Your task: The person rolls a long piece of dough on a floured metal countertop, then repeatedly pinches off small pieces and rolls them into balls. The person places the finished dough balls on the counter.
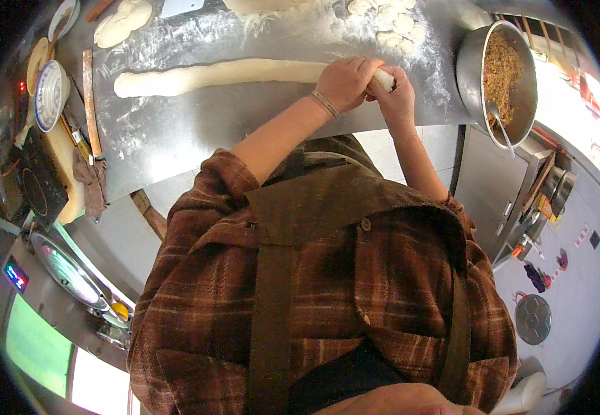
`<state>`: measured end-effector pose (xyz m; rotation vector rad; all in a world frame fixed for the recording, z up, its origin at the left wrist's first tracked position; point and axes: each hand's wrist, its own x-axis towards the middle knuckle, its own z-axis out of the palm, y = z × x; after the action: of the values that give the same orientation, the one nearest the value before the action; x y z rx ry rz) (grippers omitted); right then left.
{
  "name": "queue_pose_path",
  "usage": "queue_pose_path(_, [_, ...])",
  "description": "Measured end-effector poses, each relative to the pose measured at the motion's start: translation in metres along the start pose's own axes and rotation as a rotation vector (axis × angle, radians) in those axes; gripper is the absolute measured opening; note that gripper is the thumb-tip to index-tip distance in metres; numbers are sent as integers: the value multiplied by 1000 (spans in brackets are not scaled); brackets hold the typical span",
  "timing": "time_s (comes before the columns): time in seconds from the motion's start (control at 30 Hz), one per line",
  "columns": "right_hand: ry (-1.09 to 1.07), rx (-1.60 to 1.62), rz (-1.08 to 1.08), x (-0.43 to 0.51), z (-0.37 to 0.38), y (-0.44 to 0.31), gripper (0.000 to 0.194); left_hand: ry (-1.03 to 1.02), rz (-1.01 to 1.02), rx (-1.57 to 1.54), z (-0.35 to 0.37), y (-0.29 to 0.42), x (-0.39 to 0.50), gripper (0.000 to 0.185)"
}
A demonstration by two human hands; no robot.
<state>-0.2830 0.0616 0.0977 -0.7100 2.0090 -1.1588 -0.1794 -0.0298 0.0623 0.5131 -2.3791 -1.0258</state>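
A long rope of dough (237, 72) lies across the floured metal worktable (217, 116), its rounded free end at the left. My left hand (349, 83) is wrapped over the rope near its right end. Close against it, my right hand (396, 96) grips the tip of the dough, and a pale bit shows between thumb and fingers. The fingers hide whether the tip is still joined to the rope. Several small dough pieces (404, 26) lie in flour beyond my right hand.
A steel bowl (468, 78) of brown shredded filling (502, 78), with a spoon (500, 124) in it, stands at the right. A wooden stick (91, 104), a blue-rimmed bowl (51, 96) and a brown cloth (91, 179) are at the left. A dough lump (121, 23) lies at the far left.
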Motion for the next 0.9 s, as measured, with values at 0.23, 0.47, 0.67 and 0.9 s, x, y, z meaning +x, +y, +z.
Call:
queue_pose_path(0.23, [-153,316,392,-12,-8,-34,24,37,130,243,10,-20,-10,30])
queue_pose_path(0.47, [-147,356,-304,11,-66,-130,30,-346,83,486,29,-28,-22,34])
queue_pose_path(0.67, [-60,-285,-505,62,-13,-12,44,-318,105,313,1,-47,-46,69])
queue_pose_path(0.9, [132,-296,-33,20,-88,113,35,-223,36,419,-26,-71,-60,65])
